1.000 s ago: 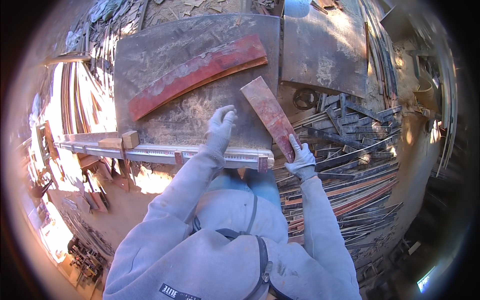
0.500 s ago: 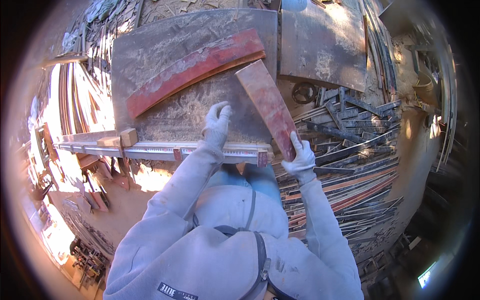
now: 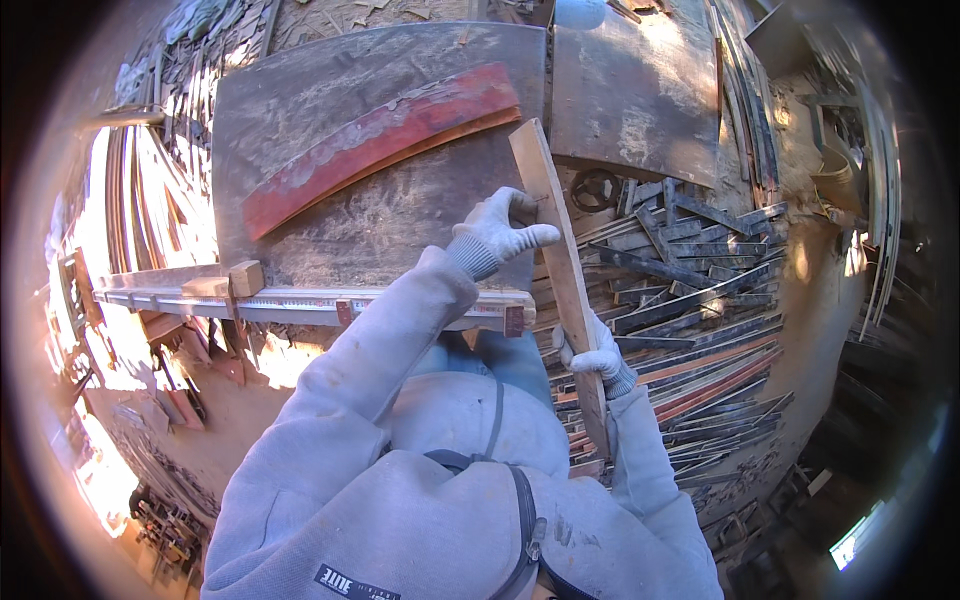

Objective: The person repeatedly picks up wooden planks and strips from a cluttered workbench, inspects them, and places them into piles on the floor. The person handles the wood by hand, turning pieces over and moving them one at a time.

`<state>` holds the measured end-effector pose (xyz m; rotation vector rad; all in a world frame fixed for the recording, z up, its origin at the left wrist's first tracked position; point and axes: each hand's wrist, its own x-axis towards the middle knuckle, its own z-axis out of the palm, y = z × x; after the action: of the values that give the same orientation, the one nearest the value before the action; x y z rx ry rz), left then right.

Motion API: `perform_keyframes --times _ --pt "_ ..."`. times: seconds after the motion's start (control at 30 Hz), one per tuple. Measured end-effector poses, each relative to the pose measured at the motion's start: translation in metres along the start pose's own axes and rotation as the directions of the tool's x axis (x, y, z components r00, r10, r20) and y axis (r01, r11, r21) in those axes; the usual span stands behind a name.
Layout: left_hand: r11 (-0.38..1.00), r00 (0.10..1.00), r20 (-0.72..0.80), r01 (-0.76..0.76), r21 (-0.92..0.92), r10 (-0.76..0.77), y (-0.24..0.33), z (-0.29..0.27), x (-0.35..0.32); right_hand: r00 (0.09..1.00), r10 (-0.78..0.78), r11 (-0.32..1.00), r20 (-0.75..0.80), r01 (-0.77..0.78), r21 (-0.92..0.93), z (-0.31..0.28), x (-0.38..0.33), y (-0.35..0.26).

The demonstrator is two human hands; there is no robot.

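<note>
A wooden board (image 3: 566, 270), turned so a narrow brown edge faces up, slants from the table's right edge toward my body. My right hand (image 3: 597, 360), in a white glove, is wrapped round its lower part. Beside the board's upper part is my gloved left hand (image 3: 495, 232), thumb and fingers apart in a curve; the fingertips are right at the board, and whether they touch it I cannot tell. A curved red-painted plank (image 3: 380, 140) lies to the left on the dark tabletop (image 3: 330, 235).
Along the table's near edge runs a rail with a measuring scale (image 3: 400, 297), with small wood blocks (image 3: 245, 279) at its left end. A second dark panel (image 3: 635, 110) stands at the far right. Piles of wood strips (image 3: 690, 340) cover the floor on the right.
The board has been turned from its broad red face onto its edge, and its lower end came nearer my body. My left hand moved right to the board; my right hand now wraps round it.
</note>
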<state>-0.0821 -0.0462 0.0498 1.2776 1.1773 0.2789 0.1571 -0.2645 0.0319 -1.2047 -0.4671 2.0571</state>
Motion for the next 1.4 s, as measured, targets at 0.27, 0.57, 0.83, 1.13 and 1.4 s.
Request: perform_keyframes --times 0.27,0.57,0.83,1.13,1.4 --pt "0.969 0.959 0.15 0.228 0.095 -0.24 0.04 -0.011 0.007 0.98 -0.17 0.904 -0.104 0.112 -0.413 0.006 -0.007 -0.01" --pt "0.981 0.981 0.027 0.194 0.0 -0.194 -0.009 0.02 0.006 0.932 -0.332 0.817 -0.145 0.207 -0.538 0.005 0.005 0.017" --pt "0.997 0.983 0.171 0.069 -0.047 -0.06 -0.029 -0.014 0.03 0.84 -0.508 0.436 -0.191 0.06 -0.898 -0.001 0.007 0.011" --pt "0.87 0.834 -0.436 0.102 -0.482 -0.34 -0.129 -0.107 -0.029 0.886 -0.407 -0.048 -0.224 -0.266 -0.963 -0.042 0.042 0.015" --pt "0.87 0.757 -0.544 0.064 -0.488 -0.361 -0.142 -0.07 -0.063 0.892 -0.422 -0.066 -0.164 -0.21 -0.975 -0.05 0.049 0.034"
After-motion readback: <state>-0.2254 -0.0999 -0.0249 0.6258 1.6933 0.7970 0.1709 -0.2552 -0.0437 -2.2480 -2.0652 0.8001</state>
